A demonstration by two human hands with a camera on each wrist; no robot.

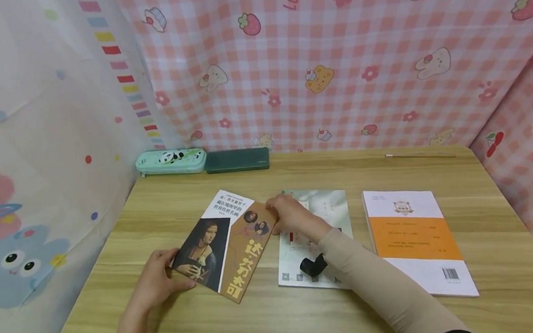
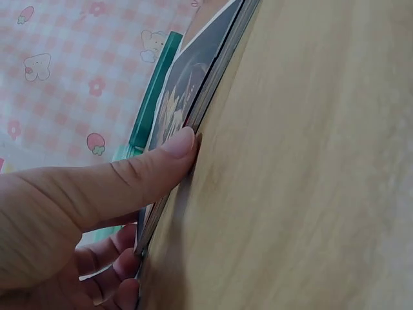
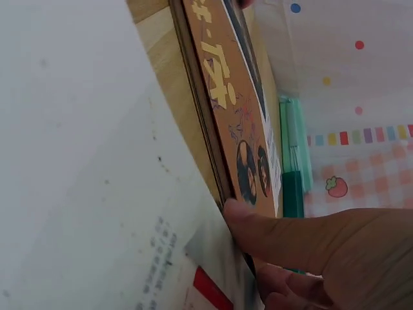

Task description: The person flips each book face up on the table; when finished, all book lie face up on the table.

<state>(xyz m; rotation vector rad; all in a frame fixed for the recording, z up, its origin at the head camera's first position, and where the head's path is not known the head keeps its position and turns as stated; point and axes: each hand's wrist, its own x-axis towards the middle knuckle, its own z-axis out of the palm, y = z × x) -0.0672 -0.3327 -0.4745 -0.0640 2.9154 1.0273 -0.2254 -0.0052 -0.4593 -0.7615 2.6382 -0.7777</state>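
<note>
Cloth with pink checks (image 1: 287,58) is hung behind the wooden desk (image 1: 221,327). On the right, a white and orange book (image 1: 415,236) is laid flat. Beside it, a pale green book (image 1: 295,254) is partly covered by the right hand (image 1: 292,218). To the left, a brown book (image 1: 245,239) with a painted person is held over the desk. Its left corner is gripped by the left hand's (image 1: 156,280) fingers; its far right corner is pinched by the right hand's. Behind, a mint pencil case (image 1: 172,162) and dark green case (image 1: 237,160) are set together. One thin stick (image 1: 421,155) is seen at the back right.
</note>
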